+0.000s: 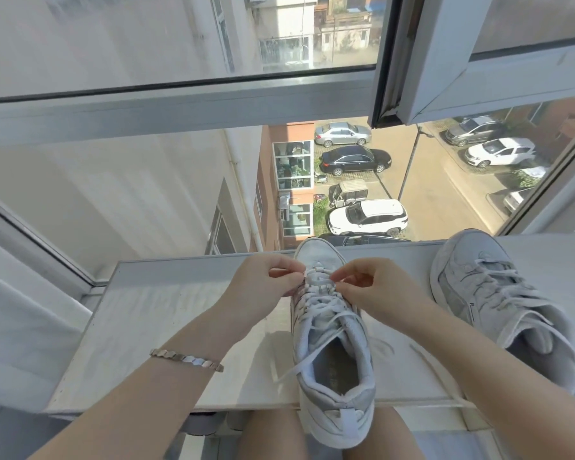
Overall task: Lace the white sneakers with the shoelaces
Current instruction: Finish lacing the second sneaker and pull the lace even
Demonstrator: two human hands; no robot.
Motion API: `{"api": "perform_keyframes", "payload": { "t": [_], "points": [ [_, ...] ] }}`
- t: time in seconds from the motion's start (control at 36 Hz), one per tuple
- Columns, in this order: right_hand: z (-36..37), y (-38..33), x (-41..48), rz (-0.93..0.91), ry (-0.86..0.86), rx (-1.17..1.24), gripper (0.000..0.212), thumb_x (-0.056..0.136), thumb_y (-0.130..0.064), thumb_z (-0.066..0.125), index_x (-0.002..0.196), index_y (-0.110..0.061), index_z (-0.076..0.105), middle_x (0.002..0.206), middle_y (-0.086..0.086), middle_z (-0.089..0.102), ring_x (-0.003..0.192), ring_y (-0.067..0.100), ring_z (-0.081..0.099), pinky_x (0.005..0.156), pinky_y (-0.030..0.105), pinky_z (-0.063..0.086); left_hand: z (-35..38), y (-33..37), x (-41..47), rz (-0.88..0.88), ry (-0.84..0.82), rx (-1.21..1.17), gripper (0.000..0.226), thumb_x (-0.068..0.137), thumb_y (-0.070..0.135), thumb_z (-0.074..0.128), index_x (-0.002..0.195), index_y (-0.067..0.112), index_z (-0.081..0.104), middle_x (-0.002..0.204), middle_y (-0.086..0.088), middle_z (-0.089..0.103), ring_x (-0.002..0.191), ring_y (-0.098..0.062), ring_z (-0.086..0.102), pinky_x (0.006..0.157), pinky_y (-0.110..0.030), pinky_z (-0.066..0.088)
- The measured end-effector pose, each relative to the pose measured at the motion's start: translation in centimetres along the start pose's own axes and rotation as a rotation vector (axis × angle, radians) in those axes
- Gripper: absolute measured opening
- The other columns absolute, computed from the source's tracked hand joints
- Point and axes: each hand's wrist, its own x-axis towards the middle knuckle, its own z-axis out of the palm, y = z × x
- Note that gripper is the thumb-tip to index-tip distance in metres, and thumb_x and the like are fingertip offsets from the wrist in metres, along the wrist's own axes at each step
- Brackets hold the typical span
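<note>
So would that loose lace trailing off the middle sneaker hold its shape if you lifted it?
Probably not: the lace lies in slack curves over the sneaker, so it looks floppy. It appears thin and flat, likely light. The left hand and right hand pinch it, so it may slip.

Left hand (263,277), right hand (377,290) on laces (326,302)

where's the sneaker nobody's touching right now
In the head view the untouched sneaker sits on the windowsill at far right, right of the right hand and the sneaker being laced.
</note>
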Motion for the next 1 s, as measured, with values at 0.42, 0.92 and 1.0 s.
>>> {"api": "perform_keyframes", "payload": {
  "t": [0.42, 0.92, 1.0],
  "points": [
    [0.4, -2.5, 1.8, -0.188, -0.211, -0.407, 0.016, 0.088, -0.023, 0.062, 0.093, -0.015, 0.074, 0.063, -0.009, 0.056, 0.051, 0.002, 0.043, 0.047, 0.006, 0.035, 0.5, -0.4, -3.2, 0.013, 0.014, 0.154, 0.03, 0.074, 0.04, 0.074, 0.1, 0.023, 0.071, 0.119, 0.012, 0.063, 0.109, -0.006, 0.058, 0.101, -0.034, 0.044],
    [0.7, 0.1, 0.3, -0.223, -0.233, 0.056, 0.028, 0.087, -0.003, 0.057, 0.065, -0.02, 0.054, 0.076, -0.006, 0.048, 0.058, -0.005, 0.043, 0.065, 0.009, 0.036, 3.4, -1.7, -4.4, 0.148, 0.265, 0.211, 0.036, 0.081, 0.022, 0.065, 0.117, 0.015, 0.065, 0.111, 0.016, 0.052, 0.106, -0.004, 0.054, 0.096, -0.024, 0.047],
    [0.9, -0.5, 0.3, -0.202, -0.216, 0.021, 0.028, 0.085, -0.007, 0.061, 0.062, -0.022, 0.055, 0.065, -0.01, 0.051, 0.052, -0.002, 0.043, 0.059, 0.011, 0.036, 3.2, -1.8, -4.4, 0.14, 0.263, 0.213, 0.036, 0.083, 0.022, 0.064, 0.118, 0.015, 0.065, 0.114, 0.014, 0.053, 0.107, -0.005, 0.055, 0.096, -0.023, 0.047]
  ]
}}
